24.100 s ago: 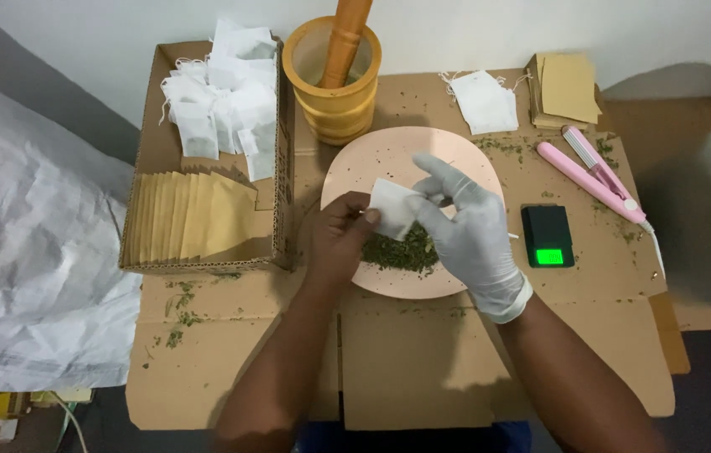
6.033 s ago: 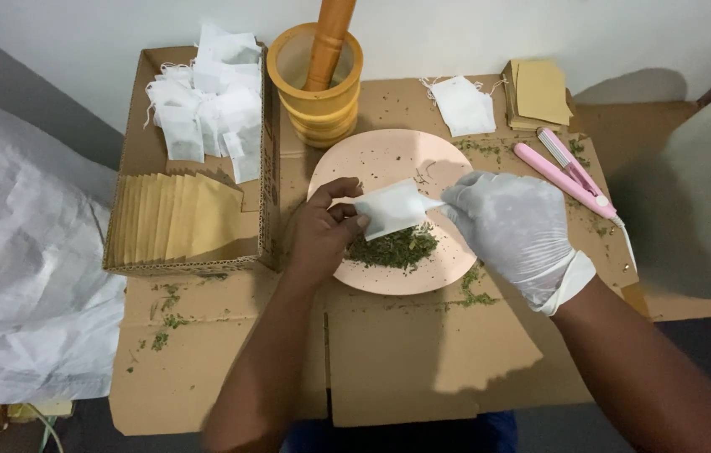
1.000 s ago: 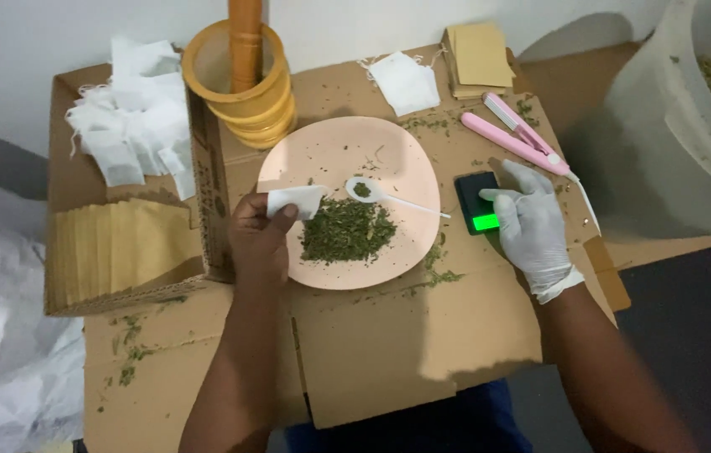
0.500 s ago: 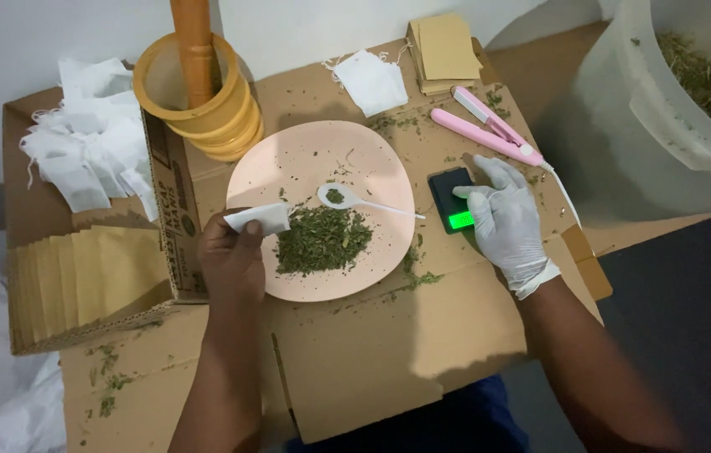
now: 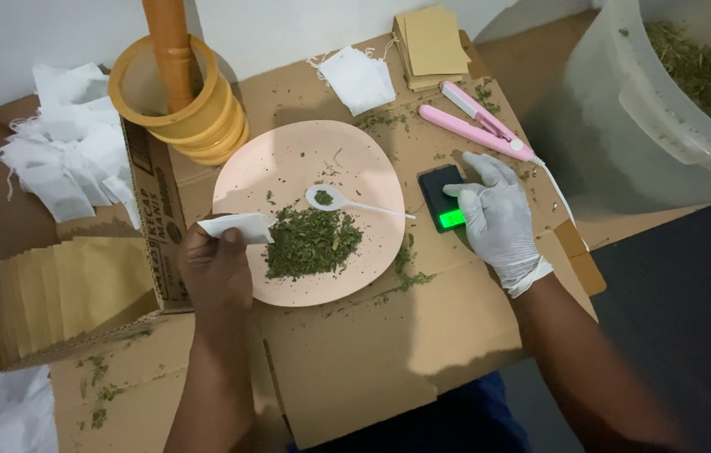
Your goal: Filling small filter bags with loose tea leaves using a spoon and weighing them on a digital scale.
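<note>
My bare left hand (image 5: pixel 217 267) grips a small white filter bag (image 5: pixel 238 226) at the left rim of a pink plate (image 5: pixel 288 164). A pile of dried green herb (image 5: pixel 312 243) lies on the plate, and a white spoon (image 5: pixel 340 201) with a little herb in its bowl rests beside the pile. My right hand (image 5: pixel 496 216), in a white glove, rests with spread fingers on a small black pocket scale (image 5: pixel 444 201) whose display glows green. It holds nothing.
A yellow mortar with a wooden pestle (image 5: pixel 177 92) stands behind the plate. An open carton (image 5: pixel 70 218) at left holds white bags and tan envelopes. A pink sealing iron (image 5: pixel 477 126), tan envelopes (image 5: pixel 431 42), a loose white bag (image 5: pixel 358 77) and a large tub of herb (image 5: pixel 691 84) lie right.
The view has swung right, bringing the tub further in. My right hand has settled flat onto the scale. Earlier both hands held the bag over the plate; the spoon now lies on it.
</note>
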